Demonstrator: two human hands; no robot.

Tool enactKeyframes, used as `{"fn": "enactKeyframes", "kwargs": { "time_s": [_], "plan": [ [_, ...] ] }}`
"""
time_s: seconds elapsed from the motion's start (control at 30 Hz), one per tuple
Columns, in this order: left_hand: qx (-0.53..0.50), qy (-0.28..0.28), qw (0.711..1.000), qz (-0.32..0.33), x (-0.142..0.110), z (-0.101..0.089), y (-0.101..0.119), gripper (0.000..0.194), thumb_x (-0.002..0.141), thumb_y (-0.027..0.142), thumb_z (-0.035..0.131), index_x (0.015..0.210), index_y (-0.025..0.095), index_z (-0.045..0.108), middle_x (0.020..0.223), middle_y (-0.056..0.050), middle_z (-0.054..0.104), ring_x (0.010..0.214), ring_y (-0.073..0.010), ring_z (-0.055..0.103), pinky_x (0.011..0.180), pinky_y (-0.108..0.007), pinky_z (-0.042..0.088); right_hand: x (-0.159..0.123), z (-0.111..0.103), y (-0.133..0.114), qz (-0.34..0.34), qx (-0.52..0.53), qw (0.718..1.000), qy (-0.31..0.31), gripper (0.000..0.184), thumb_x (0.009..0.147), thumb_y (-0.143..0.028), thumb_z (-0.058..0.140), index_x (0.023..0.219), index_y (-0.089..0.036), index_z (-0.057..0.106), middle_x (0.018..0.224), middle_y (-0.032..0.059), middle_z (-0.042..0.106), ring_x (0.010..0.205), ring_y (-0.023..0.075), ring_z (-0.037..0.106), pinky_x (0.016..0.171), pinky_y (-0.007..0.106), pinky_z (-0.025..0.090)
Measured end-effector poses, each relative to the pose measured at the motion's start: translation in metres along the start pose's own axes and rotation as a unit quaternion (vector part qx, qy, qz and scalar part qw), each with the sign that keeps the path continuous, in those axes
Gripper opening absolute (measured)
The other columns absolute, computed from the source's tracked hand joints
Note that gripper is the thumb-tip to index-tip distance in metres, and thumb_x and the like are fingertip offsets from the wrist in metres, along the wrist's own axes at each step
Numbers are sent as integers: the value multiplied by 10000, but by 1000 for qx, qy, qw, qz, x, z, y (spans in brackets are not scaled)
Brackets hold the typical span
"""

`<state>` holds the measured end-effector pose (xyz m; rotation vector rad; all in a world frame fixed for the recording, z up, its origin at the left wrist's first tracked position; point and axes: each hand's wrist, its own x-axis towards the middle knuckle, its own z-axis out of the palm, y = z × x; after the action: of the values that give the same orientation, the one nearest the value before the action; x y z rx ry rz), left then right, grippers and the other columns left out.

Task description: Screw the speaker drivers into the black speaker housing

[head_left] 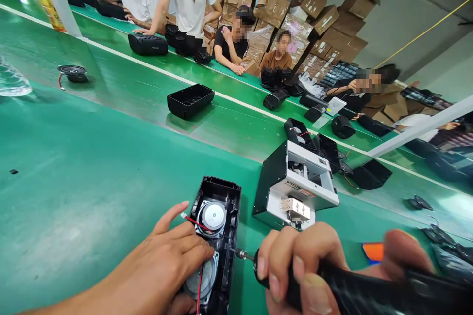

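An open black plastic speaker housing lies on the green bench, left of a boxy black-and-white metal machine.

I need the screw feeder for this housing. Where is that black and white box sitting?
In the head view, the box stands on the green table, just right of the open speaker housing and directly beyond the right hand gripping the screwdriver.

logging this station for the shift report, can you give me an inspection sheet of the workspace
surface: green bench beside green conveyor
job's things: open black speaker housing with two drivers; electric screwdriver
clutter: screw feeder, empty shell, loose driver
grippers: left hand rests on housing; right hand grips screwdriver
cables: red wires on the drivers
surroundings: seated and standing people, stacked cartons
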<state>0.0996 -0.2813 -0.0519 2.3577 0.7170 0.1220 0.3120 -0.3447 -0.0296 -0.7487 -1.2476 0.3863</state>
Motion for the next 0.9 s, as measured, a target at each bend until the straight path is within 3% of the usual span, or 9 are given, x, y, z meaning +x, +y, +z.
{"fn": "enactKeyframes", "kwargs": {
  "time_s": [0.07,0.13,0.3,0.43,0.6,0.7,0.9],
  "plan": [
    [-6,9,1000,-9,-1,0,1,484,680,57,683,1099,291,752,1195,35,905,1195,-296,845,1452,-659,265,-7,10,8,5,24,999,24,364,1194,-226,648,1486,-418,549,823,-113,570,431,111,523,437,266,535],
    [-2,7,1000,-17,0,1,2,468,698,64,688,1105,285,761,1200,24,908,1193,-306,847,1408,-632,334,-15,19,9,43,36,998,30,564,1198,-237,675,1632,-487,418,871,-118,584,478,110,542,478,273,531],
    [10,24,1000,6,1,1,-2,435,762,70,704,1137,281,769,1210,7,913,1163,-314,854,1327,-579,408,-27,39,-3,172,12,976,135,544,1184,-410,771,1587,-478,411,855,-115,541,584,135,507,611,319,428],
    [14,61,998,27,-1,6,-7,416,767,76,719,1111,306,757,1155,23,910,1115,-278,842,1368,-509,362,-28,45,-2,201,4,970,139,500,1175,-432,798,1544,-459,461,840,-117,561,606,141,502,635,329,412],
    [9,83,996,34,-3,15,-10,417,744,90,721,1099,308,749,1102,17,893,1050,-275,828,1405,-521,317,-33,34,19,132,19,987,92,650,1191,-303,750,1697,-415,356,817,-115,621,572,149,582,575,304,489],
    [8,69,997,18,-3,15,-8,450,718,82,714,1103,310,756,1098,15,891,1057,-283,824,1422,-552,306,-37,29,29,103,0,992,73,610,1184,-260,704,1690,-369,382,811,-106,603,536,144,572,537,296,490],
    [-5,51,999,6,1,5,2,503,688,55,718,1116,313,779,1127,2,903,1151,-314,826,1435,-590,321,-39,26,36,89,-11,996,20,509,1133,-265,743,1555,-395,491,861,-86,594,569,145,564,529,293,469]
  ]
}}
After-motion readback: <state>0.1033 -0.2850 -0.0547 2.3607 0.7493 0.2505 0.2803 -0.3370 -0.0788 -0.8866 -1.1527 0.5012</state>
